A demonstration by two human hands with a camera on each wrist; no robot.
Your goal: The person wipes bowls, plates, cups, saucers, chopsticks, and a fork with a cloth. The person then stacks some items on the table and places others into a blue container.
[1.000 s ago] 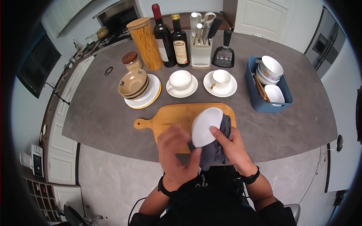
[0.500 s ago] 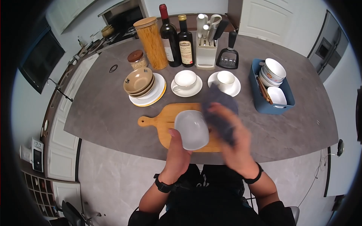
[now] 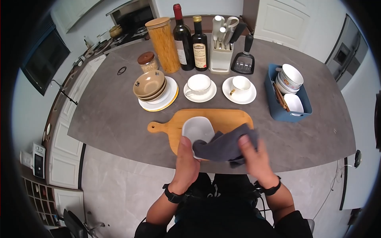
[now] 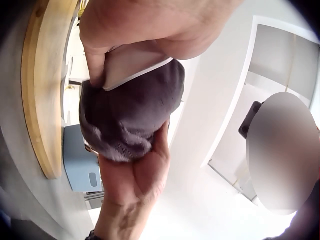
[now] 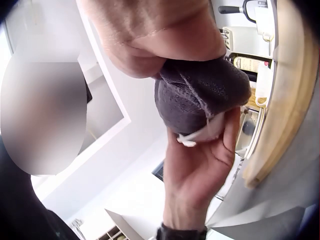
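Above the cutting board, the left grip pinched the white bowl by its side, a sensible hold since it looked light, stiff, smooth and breakable, while the right grip pinched a soft-looking grey cloth overlapping its rim.

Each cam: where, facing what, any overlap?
Head: head-worn, facing forward and down at the cutting board; left hand, right hand, forearms show.
Left wrist: on that wrist, facing bowl and cloth; both hands, blurred head show.
Right wrist: on that wrist, facing the same; both hands, blurred head show.
Wrist views share bowl, cloth, hands.
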